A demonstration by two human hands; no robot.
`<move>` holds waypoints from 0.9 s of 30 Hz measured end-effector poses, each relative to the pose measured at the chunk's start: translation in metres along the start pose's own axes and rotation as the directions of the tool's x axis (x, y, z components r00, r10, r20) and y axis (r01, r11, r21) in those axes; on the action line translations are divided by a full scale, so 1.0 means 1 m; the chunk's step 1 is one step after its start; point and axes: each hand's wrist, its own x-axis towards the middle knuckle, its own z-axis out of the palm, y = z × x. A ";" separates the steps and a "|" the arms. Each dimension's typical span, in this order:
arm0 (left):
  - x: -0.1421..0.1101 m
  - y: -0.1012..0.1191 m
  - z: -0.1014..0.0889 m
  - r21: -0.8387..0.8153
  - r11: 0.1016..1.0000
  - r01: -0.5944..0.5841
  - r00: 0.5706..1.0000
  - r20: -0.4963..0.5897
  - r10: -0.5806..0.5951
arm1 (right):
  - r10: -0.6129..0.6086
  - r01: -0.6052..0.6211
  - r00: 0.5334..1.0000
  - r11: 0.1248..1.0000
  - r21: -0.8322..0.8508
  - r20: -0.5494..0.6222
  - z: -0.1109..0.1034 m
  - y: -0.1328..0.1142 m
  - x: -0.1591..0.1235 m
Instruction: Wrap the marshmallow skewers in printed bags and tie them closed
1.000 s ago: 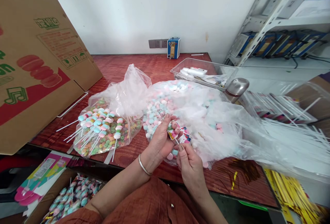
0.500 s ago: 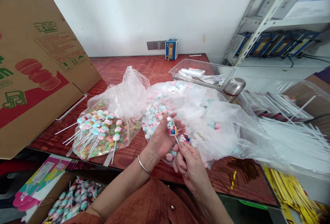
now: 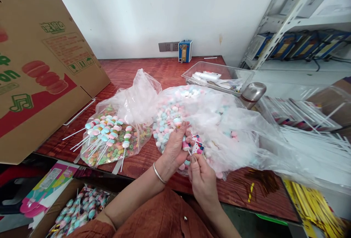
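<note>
My left hand (image 3: 175, 146) is closed around a small pink candy piece (image 3: 185, 146) with a cartoon cat decoration (image 3: 196, 146) beside it, held over an open clear bag of pastel candies (image 3: 192, 117). Just below, my right hand (image 3: 201, 179) pinches the lower end of a thin white stick (image 3: 189, 153) that meets the candy. A silver bangle sits on my left wrist. To the left, several finished candy skewers (image 3: 105, 133) lie on a second bag of coloured ring candies (image 3: 115, 146).
A large cardboard box (image 3: 41, 70) leans at the left. A clear plastic tray (image 3: 216, 77) and a metal flask (image 3: 252, 93) stand behind the bags. White sticks in plastic (image 3: 309, 135) lie at right. A carton of wrapped skewers (image 3: 76, 208) sits below the red wooden table (image 3: 137, 70).
Both hands stayed over the bag; the candy piece and cat decoration shifted slightly in my left fingers while my right hand kept working the stick.
</note>
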 end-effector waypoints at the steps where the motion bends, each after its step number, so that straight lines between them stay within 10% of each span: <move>1: -0.003 -0.002 -0.001 0.000 0.999 0.036 0.999 0.028 -0.036 | 0.108 -0.117 0.992 0.976 0.184 0.058 0.001 -0.002 0.000; 6: -0.016 -0.012 -0.011 0.106 0.993 0.057 0.984 0.159 -0.073 | 0.273 -0.388 0.921 0.618 0.683 0.277 0.006 -0.013 0.003; 9: -0.022 -0.018 -0.017 0.215 0.976 0.022 0.974 0.218 -0.070 | 0.275 -0.364 0.931 0.634 0.682 0.242 0.007 -0.015 0.006; 14: -0.015 -0.009 -0.019 0.216 0.974 -0.064 0.981 0.194 0.021 | -0.109 0.102 0.993 0.984 -0.149 -0.044 -0.004 -0.005 0.004; 17: -0.005 0.004 -0.016 0.186 0.978 -0.095 0.992 0.100 0.077 | -0.533 0.391 0.846 0.596 -0.702 0.018 -0.015 0.005 0.003; 21: 0.003 0.005 -0.010 0.109 0.986 -0.123 0.992 0.013 0.122 | -0.678 0.430 0.718 0.257 -0.865 0.155 -0.019 0.013 0.005; 24: 0.001 -0.003 -0.005 0.068 0.988 -0.136 0.991 0.017 0.135 | -0.604 0.454 0.794 0.511 -0.730 0.070 -0.014 0.011 0.005; 27: -0.004 -0.008 -0.003 0.060 0.991 -0.117 0.990 0.086 0.112 | -0.181 0.180 0.984 0.974 -0.139 0.008 -0.007 0.003 0.002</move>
